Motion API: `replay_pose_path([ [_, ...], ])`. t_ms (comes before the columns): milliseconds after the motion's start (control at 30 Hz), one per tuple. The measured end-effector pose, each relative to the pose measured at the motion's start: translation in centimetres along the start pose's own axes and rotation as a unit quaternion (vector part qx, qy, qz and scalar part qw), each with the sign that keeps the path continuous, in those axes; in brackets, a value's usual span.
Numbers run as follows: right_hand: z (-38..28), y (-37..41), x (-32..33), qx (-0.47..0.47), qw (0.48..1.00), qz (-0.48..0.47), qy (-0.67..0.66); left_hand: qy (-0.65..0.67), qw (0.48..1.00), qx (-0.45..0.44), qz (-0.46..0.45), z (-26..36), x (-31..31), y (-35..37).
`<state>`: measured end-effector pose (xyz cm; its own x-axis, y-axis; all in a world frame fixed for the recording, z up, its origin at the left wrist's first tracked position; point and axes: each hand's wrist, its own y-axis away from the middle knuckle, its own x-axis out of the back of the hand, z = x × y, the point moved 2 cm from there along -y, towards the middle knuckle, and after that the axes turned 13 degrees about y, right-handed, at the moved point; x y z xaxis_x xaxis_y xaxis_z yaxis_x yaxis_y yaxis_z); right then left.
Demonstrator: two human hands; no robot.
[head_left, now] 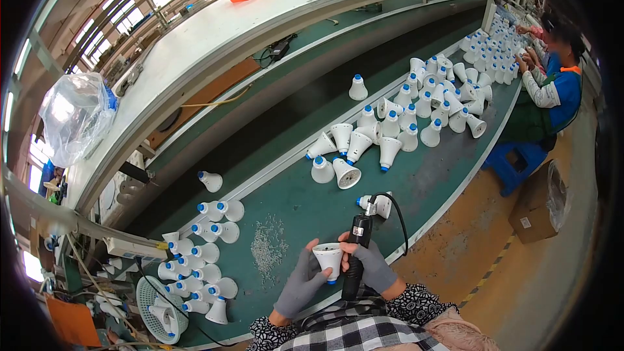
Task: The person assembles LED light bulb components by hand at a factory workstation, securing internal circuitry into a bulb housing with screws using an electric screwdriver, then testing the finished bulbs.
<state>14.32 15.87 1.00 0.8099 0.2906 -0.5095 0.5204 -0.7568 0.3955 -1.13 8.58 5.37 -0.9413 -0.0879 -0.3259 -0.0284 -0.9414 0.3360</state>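
A white bulb housing (pixel 329 261) with a blue cap at its lower end is in my left hand (pixel 303 282), its open end up. My left hand wears a grey fingertip-less glove and its fingers close round the housing. My right hand (pixel 372 266), gloved alike, grips a black electric screwdriver (pixel 359 231) that stands roughly upright beside the housing. Fingertips of the right hand reach the housing's rim; whether they pinch something small there I cannot make out. Another bulb housing (pixel 383 206) lies behind the screwdriver. A spread of tiny screws (pixel 268 245) lies on the green bench to the left.
Many bulb housings (pixel 390 123) stand and lie along the green belt, with another group (pixel 207 253) at left. A basket (pixel 148 296) holds some more. A black cable (pixel 402 221) loops from the screwdriver. A co-worker (pixel 562 84) sits at right near a blue stool (pixel 517 164).
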Motion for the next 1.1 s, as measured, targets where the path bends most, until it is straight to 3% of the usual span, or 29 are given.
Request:
replay_pose_path([
  [200, 0.0, 0.3, -0.1, 0.006, 1.000, -0.007, 0.013, 0.028, 1.000, 0.006, -0.008, 0.3, -0.7, 0.2],
  [300, 0.1, 0.5, -0.3, 0.004, 1.000, -0.017, 0.009, 0.032, 0.999, -0.031, -0.012, -0.9, -0.2, 0.0],
  [400, -0.5, 0.6, -0.3, 0.031, 0.999, 0.005, 0.024, 0.093, 0.995, -0.037, 0.015, -1.2, 0.4, -0.4],
  [467, -0.7, 0.8, -0.2, 0.050, 0.998, 0.015, 0.023, 0.210, 0.975, -0.069, 0.027, -1.8, 1.9, -1.1],
  [600, -0.5, 0.7, 1.0, 0.059, 0.998, -0.011, -0.036, 0.160, 0.968, -0.160, 0.106, 0.2, 3.2, -0.2],
  [800, 1.7, 0.3, 2.8, 0.009, 0.994, -0.088, -0.062, 0.139, 0.963, -0.192, 0.130, 0.4, 3.9, 0.7],
  [1100, 3.5, 0.0, 3.4, -0.024, 0.990, -0.113, -0.081, 0.101, 0.957, -0.228, 0.145, 0.1, 3.9, 0.9],
])
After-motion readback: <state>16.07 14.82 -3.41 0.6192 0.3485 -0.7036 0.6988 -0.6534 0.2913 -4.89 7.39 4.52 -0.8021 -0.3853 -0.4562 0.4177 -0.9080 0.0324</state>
